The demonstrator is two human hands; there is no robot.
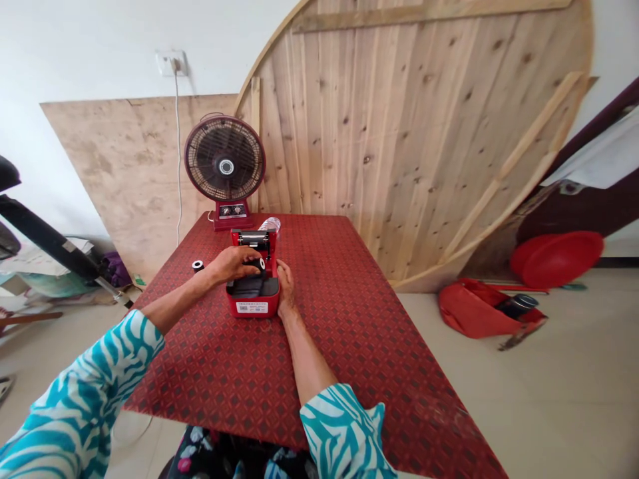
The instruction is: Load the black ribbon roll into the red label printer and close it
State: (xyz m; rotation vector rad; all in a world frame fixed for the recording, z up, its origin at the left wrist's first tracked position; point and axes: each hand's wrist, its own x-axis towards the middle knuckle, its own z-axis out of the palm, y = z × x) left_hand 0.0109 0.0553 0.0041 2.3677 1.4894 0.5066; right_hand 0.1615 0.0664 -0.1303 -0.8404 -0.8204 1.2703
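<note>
A small red label printer (252,303) stands open on the red patterned tablecloth (339,313), its lid tilted up at the back. My left hand (230,262) reaches over the open compartment with fingers curled round a black roll (257,264) with a white core. My right hand (285,285) rests flat against the printer's right side, fingers together. A second small black roll (198,266) lies on the cloth to the left of the printer.
A red table fan (225,169) stands at the table's far edge, cord running up to a wall socket (171,63). A clear plastic bottle (270,225) lies behind the printer. Wooden boards lean on the wall. A red bag (479,313) and red basin (556,256) sit on the floor at right.
</note>
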